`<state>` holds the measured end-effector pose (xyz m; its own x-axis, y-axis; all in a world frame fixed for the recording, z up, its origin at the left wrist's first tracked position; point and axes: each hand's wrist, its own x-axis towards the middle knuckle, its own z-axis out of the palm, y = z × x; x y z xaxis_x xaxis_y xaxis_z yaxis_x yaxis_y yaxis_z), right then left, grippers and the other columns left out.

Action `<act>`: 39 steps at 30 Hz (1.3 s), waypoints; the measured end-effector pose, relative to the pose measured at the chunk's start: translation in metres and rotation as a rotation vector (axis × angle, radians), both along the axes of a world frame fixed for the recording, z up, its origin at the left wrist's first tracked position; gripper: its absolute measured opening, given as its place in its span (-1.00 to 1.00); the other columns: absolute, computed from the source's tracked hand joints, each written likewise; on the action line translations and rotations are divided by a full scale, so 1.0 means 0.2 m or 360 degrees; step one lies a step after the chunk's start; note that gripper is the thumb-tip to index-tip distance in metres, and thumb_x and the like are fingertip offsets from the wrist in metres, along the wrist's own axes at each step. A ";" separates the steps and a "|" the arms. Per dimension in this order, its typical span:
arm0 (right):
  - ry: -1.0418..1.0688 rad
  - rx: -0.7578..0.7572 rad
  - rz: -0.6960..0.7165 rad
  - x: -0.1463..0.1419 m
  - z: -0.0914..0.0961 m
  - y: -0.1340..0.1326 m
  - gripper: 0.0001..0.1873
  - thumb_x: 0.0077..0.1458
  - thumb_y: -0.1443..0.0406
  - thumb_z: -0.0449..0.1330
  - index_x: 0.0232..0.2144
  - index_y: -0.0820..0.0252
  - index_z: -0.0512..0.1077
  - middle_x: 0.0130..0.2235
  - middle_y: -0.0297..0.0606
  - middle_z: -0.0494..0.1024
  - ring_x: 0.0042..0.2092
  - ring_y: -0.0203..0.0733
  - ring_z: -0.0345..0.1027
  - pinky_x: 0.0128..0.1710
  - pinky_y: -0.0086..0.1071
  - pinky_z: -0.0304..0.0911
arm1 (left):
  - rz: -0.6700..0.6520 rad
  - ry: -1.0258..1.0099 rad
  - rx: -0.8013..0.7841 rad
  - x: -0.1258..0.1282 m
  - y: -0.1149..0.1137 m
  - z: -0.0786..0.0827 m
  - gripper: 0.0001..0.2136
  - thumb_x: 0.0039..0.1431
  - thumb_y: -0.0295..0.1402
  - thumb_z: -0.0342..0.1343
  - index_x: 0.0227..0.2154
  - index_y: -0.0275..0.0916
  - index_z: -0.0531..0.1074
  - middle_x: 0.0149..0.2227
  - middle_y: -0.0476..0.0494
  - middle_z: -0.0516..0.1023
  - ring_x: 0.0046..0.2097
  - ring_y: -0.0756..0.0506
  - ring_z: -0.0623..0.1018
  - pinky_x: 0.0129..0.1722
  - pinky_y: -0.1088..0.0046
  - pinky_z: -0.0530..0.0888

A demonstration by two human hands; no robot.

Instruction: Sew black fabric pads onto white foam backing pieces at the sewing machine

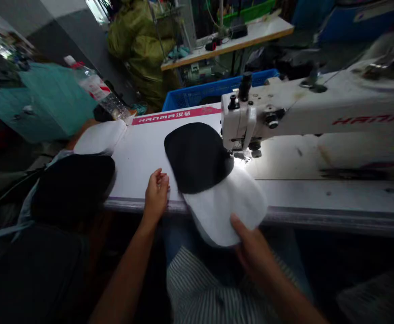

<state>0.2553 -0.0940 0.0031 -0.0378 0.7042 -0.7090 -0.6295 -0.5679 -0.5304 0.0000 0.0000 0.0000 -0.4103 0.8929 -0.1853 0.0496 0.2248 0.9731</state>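
Observation:
A black-and-white fabric piece (pixel 227 204) with rounded ends lies tilted across the table's front edge. Its black end reaches the needle area of the sewing machine (pixel 240 121), while the white end hangs over the edge. My right hand (pixel 252 245) grips that white end, thumb on top and fingers hidden underneath. To the left of the piece, apart from it, my left hand (pixel 158 191) is at the table's front edge, its fingers curled in and nothing visible in them. The machine's lamp lights the spot beside the presser foot, which the machine head partly hides.
At the table's left end lie a white piece (pixel 100 137) and a black piece (pixel 73 184), both similarly rounded. A plastic bottle (pixel 98 90) leans behind them. A blue crate (pixel 197 92) stands beyond the table (pixel 139 157), and another worktable (pixel 230 42) is farther back.

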 end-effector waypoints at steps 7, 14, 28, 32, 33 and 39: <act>-0.0106 -0.0164 -0.0059 0.22 -0.03 -0.06 -0.25 -0.04 -0.02 0.48 0.14 0.14 0.48 0.08 -0.11 0.63 0.09 0.09 0.53 0.06 -0.12 0.50 | -0.0539 -0.0271 -0.0400 0.00 0.06 0.06 -0.51 -0.02 0.06 0.41 -0.46 -0.32 0.45 -0.54 -0.10 0.52 -0.57 0.01 0.49 -0.60 0.57 0.39; -0.0443 0.0110 0.0370 0.15 0.05 0.05 -0.38 -0.11 -0.06 0.48 -0.11 0.22 0.57 -0.18 -0.08 0.69 -0.20 0.04 0.58 -0.24 -0.20 0.50 | -0.0571 -0.0268 -0.0374 0.02 0.06 0.08 -0.45 -0.04 0.18 0.36 -0.50 -0.25 0.35 -0.58 0.05 0.45 -0.64 0.09 0.40 -0.66 0.63 0.30; -0.0461 0.0497 0.0453 -0.11 0.10 0.46 -0.63 0.02 0.05 0.34 -0.20 0.13 0.48 -0.20 -0.20 0.65 -0.24 -0.07 0.57 -0.28 -0.28 0.51 | -0.0621 -0.0206 -0.0351 0.00 0.08 0.09 -0.46 0.02 0.18 0.31 -0.53 -0.24 0.32 -0.62 0.08 0.38 -0.65 0.10 0.35 -0.65 0.62 0.26; -0.0638 0.0512 0.0519 -0.03 0.10 0.49 -0.68 0.00 0.07 0.33 -0.29 0.16 0.50 -0.30 -0.18 0.65 -0.29 -0.06 0.58 -0.24 -0.24 0.52 | -0.0643 -0.0191 -0.0360 0.00 0.07 0.08 -0.47 0.05 0.16 0.30 -0.53 -0.23 0.32 -0.63 0.09 0.38 -0.66 0.10 0.34 -0.65 0.61 0.26; -0.0649 0.0537 0.0538 -0.03 0.09 0.52 -0.73 -0.03 0.11 0.32 -0.34 0.16 0.49 -0.33 -0.19 0.64 -0.30 -0.05 0.57 -0.25 -0.24 0.52 | -0.0644 -0.0186 -0.0362 0.01 0.06 0.08 -0.48 0.05 0.16 0.31 -0.53 -0.23 0.32 -0.62 0.10 0.38 -0.66 0.11 0.34 -0.65 0.61 0.25; -0.0622 0.0665 0.0509 -0.09 0.06 0.67 -0.81 -0.15 0.21 0.26 -0.39 0.09 0.46 -0.38 -0.27 0.62 -0.27 -0.03 0.53 -0.27 -0.23 0.48 | -0.0598 -0.0149 -0.0353 0.01 0.06 0.07 -0.49 0.05 0.15 0.30 -0.50 -0.21 0.30 -0.61 0.11 0.40 -0.66 0.11 0.34 -0.67 0.63 0.22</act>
<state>0.2369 0.0400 0.0143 -0.0862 0.9201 -0.3820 -0.1798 -0.3915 -0.9025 0.0022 0.0129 0.0139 -0.0369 0.9113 -0.4101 0.0816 0.4118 0.9076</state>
